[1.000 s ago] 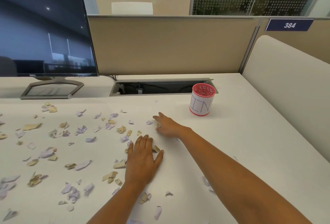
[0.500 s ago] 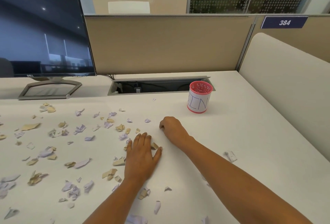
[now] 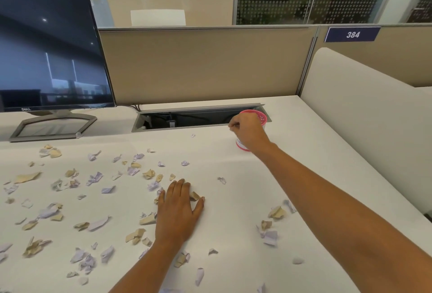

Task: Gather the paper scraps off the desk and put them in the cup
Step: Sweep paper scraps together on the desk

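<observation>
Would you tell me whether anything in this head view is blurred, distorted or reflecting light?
Head view: the wide lens slants the monitor, whose screen mirrors ceiling lights; the right hand at the cup looks soft; shadows are faint.

Left hand (image 3: 178,208): my bare left hand lies flat, palm down, fingers straight and close together, thumb spread out to the right.
Left forearm (image 3: 140,269): bare, rising from the bottom edge and slanting right to the wrist.
Right hand (image 3: 249,132): my bare right hand is reached far forward, its back towards me, fingers (image 3: 233,125) curled inward; what they enclose is hidden.
Right arm (image 3: 339,199): bare, stretched nearly straight from the lower right corner.
</observation>
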Available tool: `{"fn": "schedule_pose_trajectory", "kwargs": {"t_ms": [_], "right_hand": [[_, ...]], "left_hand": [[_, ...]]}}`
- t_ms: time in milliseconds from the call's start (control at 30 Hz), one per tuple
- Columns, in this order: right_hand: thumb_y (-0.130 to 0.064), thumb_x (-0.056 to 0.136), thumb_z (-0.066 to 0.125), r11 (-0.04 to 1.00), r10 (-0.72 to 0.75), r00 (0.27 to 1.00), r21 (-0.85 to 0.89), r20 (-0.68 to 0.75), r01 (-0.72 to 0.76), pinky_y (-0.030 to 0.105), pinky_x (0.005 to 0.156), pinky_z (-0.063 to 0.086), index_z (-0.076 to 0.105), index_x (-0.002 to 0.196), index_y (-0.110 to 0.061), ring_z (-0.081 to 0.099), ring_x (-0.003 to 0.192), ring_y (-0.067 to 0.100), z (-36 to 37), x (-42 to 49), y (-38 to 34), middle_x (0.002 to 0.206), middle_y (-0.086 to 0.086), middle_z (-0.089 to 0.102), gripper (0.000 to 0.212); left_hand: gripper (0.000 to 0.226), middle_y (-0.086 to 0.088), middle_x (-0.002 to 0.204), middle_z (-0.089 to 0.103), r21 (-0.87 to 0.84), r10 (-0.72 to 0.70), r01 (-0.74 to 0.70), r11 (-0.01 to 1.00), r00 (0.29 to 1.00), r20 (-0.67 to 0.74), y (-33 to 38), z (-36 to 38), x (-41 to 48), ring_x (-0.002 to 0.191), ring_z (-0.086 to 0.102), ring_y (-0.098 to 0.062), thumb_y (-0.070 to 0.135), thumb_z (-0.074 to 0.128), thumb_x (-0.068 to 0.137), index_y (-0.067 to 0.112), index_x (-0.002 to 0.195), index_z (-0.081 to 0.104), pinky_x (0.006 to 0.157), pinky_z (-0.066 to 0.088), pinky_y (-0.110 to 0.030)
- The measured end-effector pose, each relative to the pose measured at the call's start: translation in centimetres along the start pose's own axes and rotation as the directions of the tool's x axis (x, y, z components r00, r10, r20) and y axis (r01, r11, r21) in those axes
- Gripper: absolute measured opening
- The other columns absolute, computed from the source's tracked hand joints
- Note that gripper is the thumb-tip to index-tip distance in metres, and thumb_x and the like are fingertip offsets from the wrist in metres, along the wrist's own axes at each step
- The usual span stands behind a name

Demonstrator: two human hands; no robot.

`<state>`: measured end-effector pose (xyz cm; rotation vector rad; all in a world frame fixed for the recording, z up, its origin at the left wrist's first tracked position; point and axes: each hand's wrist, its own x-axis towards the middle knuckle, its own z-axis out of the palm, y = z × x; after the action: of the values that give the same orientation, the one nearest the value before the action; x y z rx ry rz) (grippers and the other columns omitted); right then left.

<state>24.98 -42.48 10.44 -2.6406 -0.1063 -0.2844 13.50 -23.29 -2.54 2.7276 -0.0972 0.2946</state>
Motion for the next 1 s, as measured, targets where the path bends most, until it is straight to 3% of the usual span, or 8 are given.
{"fn": "schedule_pose_trajectory", "kwargs": {"t_ms": [133,233,267,367,433,633,767,1000], "right_hand": [[-0.004,0.09,0.049,0.999,0.05,0.992,-0.003,-0.113,-0.051,0.026,0.087,0.047,0.069,0.104,-0.002,0.062,0.101,0.027,-1.5,1.2,1.3,0.11,0.015,0.068,0.024],[-0.002,0.089,0.049,0.992,0.117,0.985,0.072,-0.127,-0.108,0.006,0.063,0.044,0.068,0.099,0.002,0.063,0.085,0.026,-2.0,1.7,2.5,0.103,0.02,0.067,0.021],[-0.002,0.088,0.05,0.989,0.126,0.985,0.094,-0.122,-0.115,0.007,0.06,0.043,0.067,0.098,0.002,0.062,0.083,0.026,-2.2,1.7,2.8,0.102,0.02,0.067,0.02],[-0.012,0.091,0.054,0.986,0.165,0.982,0.019,-0.091,-0.164,0.024,0.085,0.047,0.064,0.111,-0.005,0.059,0.108,0.029,-2.0,2.3,3.0,0.117,0.016,0.063,0.023],[-0.017,0.093,0.052,0.984,0.176,0.977,-0.003,-0.119,-0.178,0.031,0.094,0.046,0.063,0.116,-0.009,0.057,0.113,0.028,-1.5,2.4,2.9,0.122,0.014,0.062,0.026],[-0.011,0.095,0.047,0.999,-0.029,0.979,0.038,-0.202,0.038,0.026,0.088,0.046,0.069,0.104,-0.006,0.061,0.101,0.024,1.5,2.2,0.5,0.11,0.012,0.068,0.024],[-0.008,0.093,0.048,0.987,-0.154,0.987,0.029,-0.045,0.156,0.027,0.09,0.046,0.067,0.107,-0.002,0.061,0.103,0.026,4.4,2.6,-2.0,0.112,0.014,0.066,0.025],[-0.023,0.096,0.046,0.994,-0.102,0.949,-0.005,0.298,0.108,0.029,0.109,0.031,0.053,0.127,-0.01,0.043,0.129,0.025,9.7,3.3,-3.9,0.141,0.008,0.045,0.034]], "left_hand": [[0.043,0.004,0.14,0.045,-0.006,0.0,0.0,1.0,1.0,-0.008,-0.1,0.1,-0.1,0.137,0.032,-0.015,0.048,0.048,0.089,0.02,0.121,0.051,0.115,0.02,-0.038],[0.045,0.006,0.142,0.041,0.007,-0.006,0.006,1.0,1.0,0.009,-0.2,0.2,0.0,0.139,0.029,-0.013,0.049,0.044,0.089,0.022,0.124,0.048,0.116,0.017,-0.037],[0.045,0.006,0.143,0.04,0.009,-0.004,0.004,1.0,1.0,0.012,-0.1,0.1,-0.1,0.139,0.028,-0.013,0.05,0.044,0.089,0.022,0.125,0.047,0.116,0.017,-0.037],[0.044,0.006,0.143,0.04,-0.003,-0.001,0.001,1.0,1.0,0.019,0.0,0.0,0.0,0.139,0.027,-0.013,0.049,0.043,0.09,0.021,0.124,0.047,0.116,0.016,-0.037],[0.044,0.006,0.143,0.039,0.004,-0.002,0.002,1.0,1.0,0.027,0.0,-0.1,0.0,0.139,0.026,-0.013,0.049,0.043,0.09,0.021,0.124,0.046,0.117,0.016,-0.037],[0.045,0.005,0.142,0.039,0.018,0.001,-0.001,1.0,1.0,0.027,0.0,-0.2,-0.1,0.139,0.027,-0.014,0.049,0.042,0.09,0.02,0.125,0.046,0.116,0.017,-0.037],[0.046,0.005,0.142,0.039,0.038,0.002,-0.003,0.999,1.0,0.031,0.0,-0.1,-0.1,0.138,0.027,-0.014,0.05,0.04,0.09,0.021,0.125,0.044,0.116,0.017,-0.037],[0.045,0.005,0.141,0.039,0.051,-0.002,0.0,0.999,0.999,0.033,-0.1,0.1,-0.1,0.137,0.028,-0.014,0.051,0.038,0.089,0.021,0.123,0.044,0.116,0.016,-0.039]]}}
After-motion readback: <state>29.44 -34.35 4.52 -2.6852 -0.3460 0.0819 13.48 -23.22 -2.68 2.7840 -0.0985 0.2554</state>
